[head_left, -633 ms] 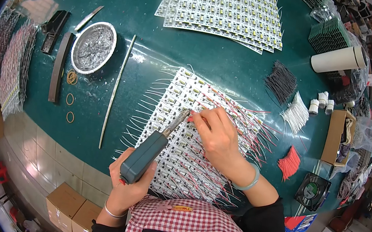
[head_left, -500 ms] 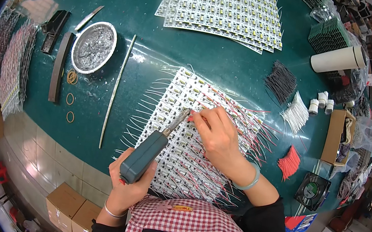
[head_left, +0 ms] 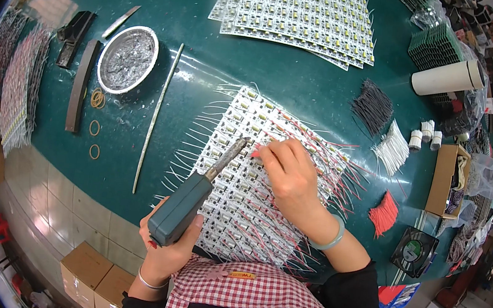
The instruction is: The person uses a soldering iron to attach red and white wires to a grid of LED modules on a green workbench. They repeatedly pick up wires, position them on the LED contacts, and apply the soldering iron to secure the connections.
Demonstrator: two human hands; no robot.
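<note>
My left hand (head_left: 169,256) is wrapped round the dark green handle of a soldering iron (head_left: 180,207). The iron's metal tip points up and away, over a white panel of small circuit boards (head_left: 222,182) in front of me. My right hand (head_left: 294,182) is above the panel's middle, thumb and fingers pinched on a short red wire (head_left: 255,154), just right of the tip. A small gap separates tip and wire. White wires stick out from the panel's left side, and red and white ones from its right.
A bowl of grey solder scraps (head_left: 128,60) stands at the left, near a thin rod (head_left: 158,117) and rubber bands (head_left: 95,128). More board panels (head_left: 302,18) are stacked at the back. Black (head_left: 372,107), white (head_left: 391,149) and red wire bundles (head_left: 383,214) lie right, beside a fan (head_left: 414,253).
The soldering iron has drawn back slightly to the left, its tip moving away from my right fingers. My right hand has shifted only a little.
</note>
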